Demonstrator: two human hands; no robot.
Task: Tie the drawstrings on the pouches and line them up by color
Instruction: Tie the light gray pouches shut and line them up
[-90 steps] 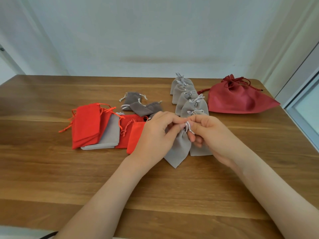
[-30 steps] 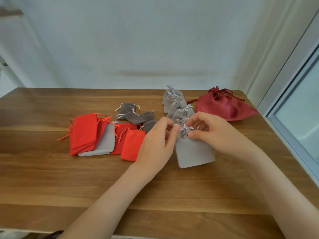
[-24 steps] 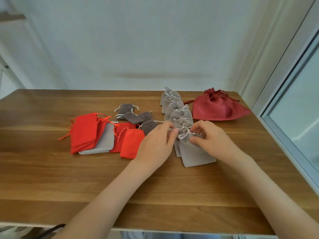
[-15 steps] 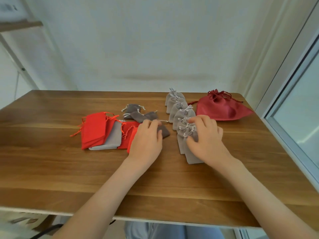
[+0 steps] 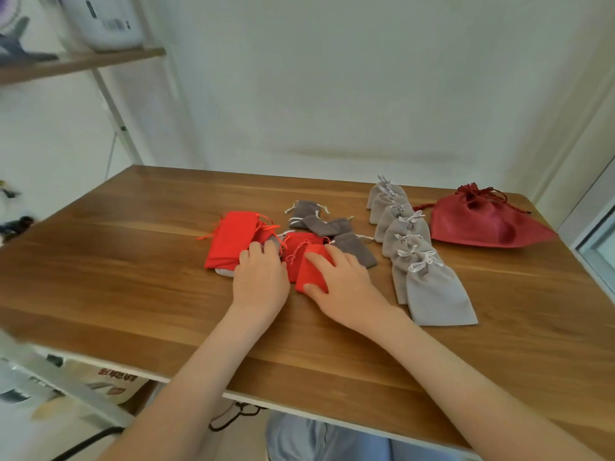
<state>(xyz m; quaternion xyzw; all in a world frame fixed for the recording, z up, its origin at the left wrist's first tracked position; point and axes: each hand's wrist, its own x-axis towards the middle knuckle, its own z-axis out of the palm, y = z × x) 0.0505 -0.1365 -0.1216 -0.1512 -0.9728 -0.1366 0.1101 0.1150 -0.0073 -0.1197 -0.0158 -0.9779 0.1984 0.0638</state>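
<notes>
Right grip (image 5: 346, 284) clamped on small red pouch (image 5: 311, 272), flat on desk (image 5: 133, 277). Left grip (image 5: 261, 277) rests on red pile (image 5: 229, 241); whether it holds anything, we cannot tell. Grey row (image 5: 409, 241) tied and lined up to right. We judge reds next: find cords, pull, knot. Box (image 5: 109, 385) below: red print, unreadable.

Forearms (image 5: 206, 371), left hand (image 5: 261, 277) and right hand (image 5: 342, 281) are bare; pale blue trousers (image 5: 319, 440) show below the table (image 5: 100, 277).

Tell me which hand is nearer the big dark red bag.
Right. The right hand holds a small red pouch left of the bag; the left hand sits farther left, at the red pile.
</notes>
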